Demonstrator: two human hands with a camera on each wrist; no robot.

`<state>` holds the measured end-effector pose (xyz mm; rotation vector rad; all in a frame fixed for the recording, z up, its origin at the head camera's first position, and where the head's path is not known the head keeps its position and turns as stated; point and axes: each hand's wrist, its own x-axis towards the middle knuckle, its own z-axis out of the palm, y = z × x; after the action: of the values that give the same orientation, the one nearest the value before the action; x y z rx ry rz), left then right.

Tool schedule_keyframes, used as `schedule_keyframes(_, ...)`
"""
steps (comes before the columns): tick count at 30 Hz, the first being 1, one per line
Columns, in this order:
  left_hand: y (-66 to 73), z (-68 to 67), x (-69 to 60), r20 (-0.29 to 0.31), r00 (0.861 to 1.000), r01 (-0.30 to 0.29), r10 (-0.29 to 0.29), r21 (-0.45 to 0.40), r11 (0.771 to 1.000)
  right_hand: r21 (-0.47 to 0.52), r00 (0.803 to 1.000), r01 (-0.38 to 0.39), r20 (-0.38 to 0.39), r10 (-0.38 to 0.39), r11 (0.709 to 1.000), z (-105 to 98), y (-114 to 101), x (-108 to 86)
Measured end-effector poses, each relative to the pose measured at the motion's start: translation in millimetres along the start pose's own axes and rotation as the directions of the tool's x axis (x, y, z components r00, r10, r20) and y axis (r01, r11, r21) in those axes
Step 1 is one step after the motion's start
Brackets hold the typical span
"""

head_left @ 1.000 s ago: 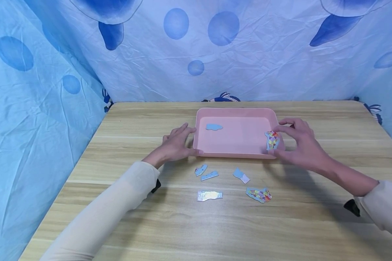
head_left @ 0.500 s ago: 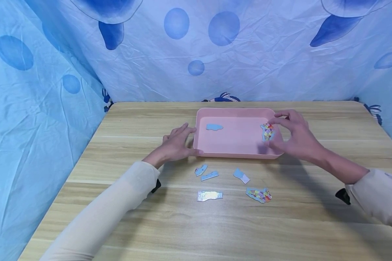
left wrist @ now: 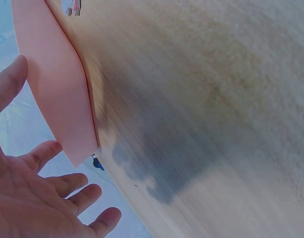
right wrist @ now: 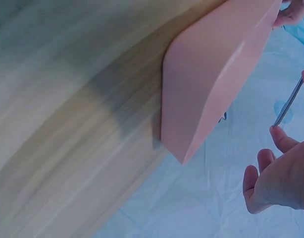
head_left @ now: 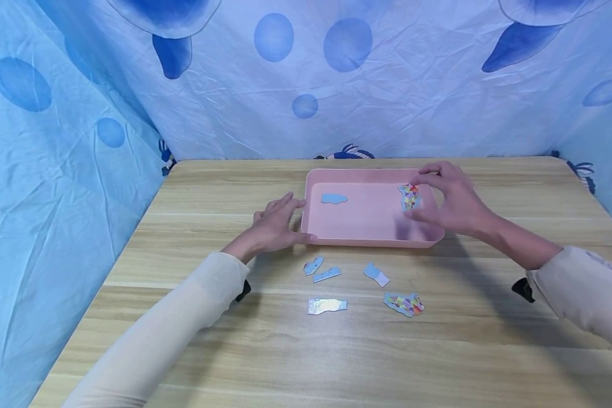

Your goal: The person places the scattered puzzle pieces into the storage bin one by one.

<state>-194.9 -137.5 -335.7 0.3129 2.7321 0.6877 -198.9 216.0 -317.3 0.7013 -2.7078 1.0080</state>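
My right hand (head_left: 456, 201) pinches a multicoloured map puzzle piece (head_left: 410, 196) between thumb and fingers, above the right part of the pink tray (head_left: 372, 243). The right wrist view shows that puzzle piece (right wrist: 289, 101) edge-on as a thin strip, raised above the tray rim. My left hand (head_left: 277, 224) rests against the tray's left end, its fingers spread and fairly straight. In the left wrist view, the thumb and a finger of my left hand (left wrist: 43, 193) touch the tray's outer wall (left wrist: 58, 89). A blue puzzle piece (head_left: 334, 198) lies inside the tray at the left.
Several puzzle pieces lie on the wooden table (head_left: 265, 351) in front of the tray: two small blue ones, a blue-and-white piece (head_left: 376, 275), a shiny pale piece (head_left: 327, 306) and a multicoloured piece (head_left: 404, 304). A blue patterned curtain (head_left: 306, 68) hangs behind and beside the table.
My right hand has carried the multicoloured puzzle piece left and toward the far side, from the tray's right end to farther over its inside. The left hand stays in place.
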Motion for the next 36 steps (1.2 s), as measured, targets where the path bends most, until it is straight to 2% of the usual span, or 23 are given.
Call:
schedule_keyframes(19, 0.5, 0.4, 1.7, 0.000, 1.000, 0.002, -0.002, 0.010, 1.000, -0.023, 0.995, -0.011, 0.094, 0.014, 1.000, 2, -8, 37.0)
schedule_keyframes(23, 0.6, 0.4, 1.4, -0.004, 1.000, 0.002, -0.002, 0.015, 1.000, -0.018, 0.992, 0.001, 0.125, 0.002, 1.000, 4, -8, 44.3)
schedule_keyframes(36, -0.7, 2.3, 1.8, -0.010, 1.000, -0.001, 0.001, 0.014, 1.000, 0.005, 0.976, -0.040, 0.214, 0.038, 0.999, 16, -9, 69.0)
